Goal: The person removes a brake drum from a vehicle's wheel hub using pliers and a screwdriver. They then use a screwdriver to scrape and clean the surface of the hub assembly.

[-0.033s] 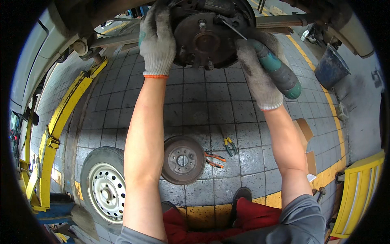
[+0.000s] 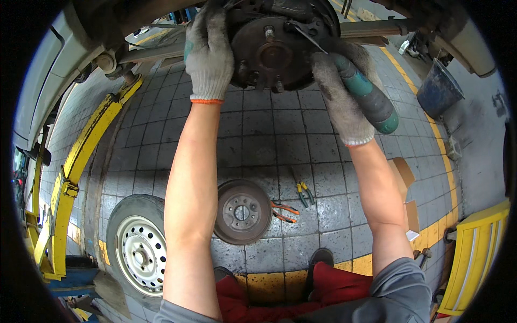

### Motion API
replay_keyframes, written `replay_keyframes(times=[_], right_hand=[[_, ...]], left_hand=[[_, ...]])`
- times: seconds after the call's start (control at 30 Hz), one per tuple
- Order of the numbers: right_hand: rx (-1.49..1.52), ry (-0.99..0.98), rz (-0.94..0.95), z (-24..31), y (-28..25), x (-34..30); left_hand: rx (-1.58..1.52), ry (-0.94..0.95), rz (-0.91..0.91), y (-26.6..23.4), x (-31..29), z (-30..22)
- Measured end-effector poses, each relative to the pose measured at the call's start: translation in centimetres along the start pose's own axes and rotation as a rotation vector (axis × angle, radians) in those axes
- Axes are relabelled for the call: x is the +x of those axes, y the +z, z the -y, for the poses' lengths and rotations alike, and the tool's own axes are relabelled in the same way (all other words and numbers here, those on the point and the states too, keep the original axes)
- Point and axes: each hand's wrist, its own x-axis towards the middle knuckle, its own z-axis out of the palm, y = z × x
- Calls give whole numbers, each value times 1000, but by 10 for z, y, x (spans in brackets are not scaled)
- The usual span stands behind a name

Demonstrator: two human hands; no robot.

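Observation:
A dark drum brake assembly [image 2: 318, 24], its drum off, hangs at the top middle, with a round hub flange [image 2: 273, 54] and studs facing me. My left hand [image 2: 210, 56], in a grey knit glove with an orange cuff, is at its left side; the fingers reach up and curl in by the edge, and what they hold is hidden. In a dirty glove, my right hand [image 2: 336, 89] is closed round a screwdriver [image 2: 369, 97] with a teal and dark handle. Its thin shaft points up and left to the brake shoe parts at the assembly's upper right.
Below lie a brake drum [image 2: 229, 229], orange-handled pliers [image 2: 284, 217] and yellow-and-green pliers [image 2: 302, 194] on the tiled floor. A wheel [image 2: 141, 212] lies at left near a yellow lift arm [image 2: 81, 156]. At right are a dark bucket [image 2: 440, 89], a cardboard box [image 2: 410, 215] and a yellow cabinet [image 2: 476, 258].
Almost nothing differs. The screwdriver handle and my right hand have shifted very slightly; my left hand stays in its place.

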Motion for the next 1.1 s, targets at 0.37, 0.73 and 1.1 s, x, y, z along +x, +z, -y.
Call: replay_keyframes(times=[0.37, 0.73, 1.1], right_hand=[[-71, -34, 16, -8, 18, -1], [-45, 145, 66, -1, 11, -4], [-75, 374, 382, -22, -27, 43]], left_hand=[[18, 34, -44, -1, -2, -14], [-134, 52, 102, -7, -10, -11], [-116, 33, 110, -6, -11, -13]])
